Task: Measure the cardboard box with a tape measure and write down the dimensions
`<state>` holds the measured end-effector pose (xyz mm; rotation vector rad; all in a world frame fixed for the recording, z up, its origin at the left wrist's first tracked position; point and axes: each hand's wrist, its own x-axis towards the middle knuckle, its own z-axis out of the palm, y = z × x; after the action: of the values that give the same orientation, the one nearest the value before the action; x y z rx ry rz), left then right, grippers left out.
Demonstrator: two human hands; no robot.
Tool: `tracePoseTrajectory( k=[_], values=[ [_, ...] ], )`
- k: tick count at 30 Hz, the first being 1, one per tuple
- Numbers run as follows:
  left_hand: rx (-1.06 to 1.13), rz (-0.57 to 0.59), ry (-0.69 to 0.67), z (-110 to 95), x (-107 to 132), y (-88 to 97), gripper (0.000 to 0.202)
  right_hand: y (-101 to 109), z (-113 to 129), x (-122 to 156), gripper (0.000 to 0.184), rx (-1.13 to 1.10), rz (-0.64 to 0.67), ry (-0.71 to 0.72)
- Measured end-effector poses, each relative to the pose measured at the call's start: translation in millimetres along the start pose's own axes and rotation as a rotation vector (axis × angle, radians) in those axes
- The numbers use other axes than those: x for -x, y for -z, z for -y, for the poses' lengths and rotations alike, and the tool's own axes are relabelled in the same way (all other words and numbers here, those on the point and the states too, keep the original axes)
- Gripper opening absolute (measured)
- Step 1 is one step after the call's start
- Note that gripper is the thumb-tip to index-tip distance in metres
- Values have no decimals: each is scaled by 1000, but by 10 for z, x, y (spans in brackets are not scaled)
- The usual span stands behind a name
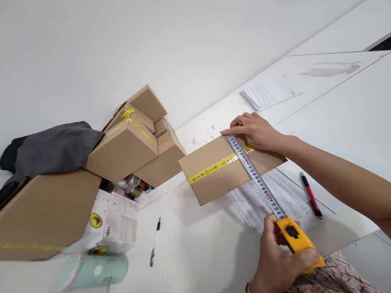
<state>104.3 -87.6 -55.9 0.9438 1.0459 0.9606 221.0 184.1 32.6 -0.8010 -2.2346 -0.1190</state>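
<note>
A flat cardboard box (213, 186) with a yellow tape strip lies tilted across the table. The metal blade of a tape measure (250, 169) runs over the box's face and past its near edge. My left hand (271, 262), a band on its wrist, is closed around the yellow tape measure case (298, 242) below the box. At the far edge of the box, my right hand (256, 131) pinches the blade's end against the cardboard, fingers bent over the rim. A printed sheet (291, 195) lies partly under the box, and a red pen (311, 196) rests beside it.
Several cardboard boxes (123, 146) are stacked at the left against the wall, a dark cloth (54, 148) draped over them. Nearby are a white avocado-print carton (118, 223), a mint cup (103, 269) and a thin pen (155, 242). More papers (267, 93) lie at the back.
</note>
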Motion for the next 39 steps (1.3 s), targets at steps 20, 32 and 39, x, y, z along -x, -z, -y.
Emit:
tracePoseTrajectory(
  k=[20,32,39],
  values=[
    [80,-104,-237,-448,-436,-31,62,25,28,77,48,-19,-44,11],
    [52,-97,-306,-485,-75,78,81,134,114,124,55,-128,-3,-86],
    [-22,-711,-839,-704,280,752,69,184,142,294,45,-375,-161,-246]
  ],
)
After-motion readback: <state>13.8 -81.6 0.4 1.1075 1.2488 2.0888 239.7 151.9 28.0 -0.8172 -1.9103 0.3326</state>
